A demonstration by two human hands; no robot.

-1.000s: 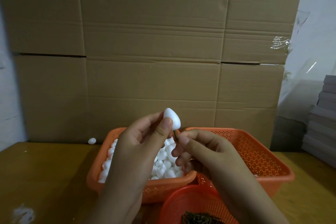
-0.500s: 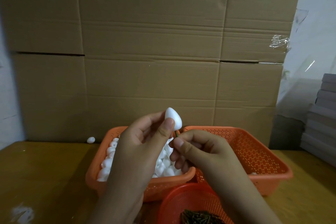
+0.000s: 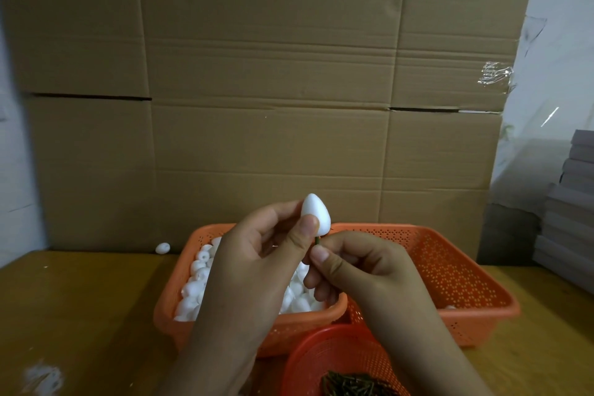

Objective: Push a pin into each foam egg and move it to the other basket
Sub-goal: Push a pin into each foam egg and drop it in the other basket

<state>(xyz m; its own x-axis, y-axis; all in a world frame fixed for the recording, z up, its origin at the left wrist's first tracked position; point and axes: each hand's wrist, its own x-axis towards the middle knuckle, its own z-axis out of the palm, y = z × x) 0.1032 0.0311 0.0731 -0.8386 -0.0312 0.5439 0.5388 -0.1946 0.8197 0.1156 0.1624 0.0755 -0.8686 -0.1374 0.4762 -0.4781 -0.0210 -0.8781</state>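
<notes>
Cardboard is backing the desk (image 3: 80,315) while a light, dentable egg (image 3: 315,213) is being pinched at its sides by the left hand (image 3: 257,267) above the baskets, and a pin (image 3: 317,240) is being gripped low by the right hand (image 3: 363,273).

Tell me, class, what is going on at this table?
A person's left hand holds a white foam egg up, while the right hand pinches a dark pin at its underside. Below, the left orange basket is full of eggs; the right basket looks nearly empty. A small red basket holds more pins.
</notes>
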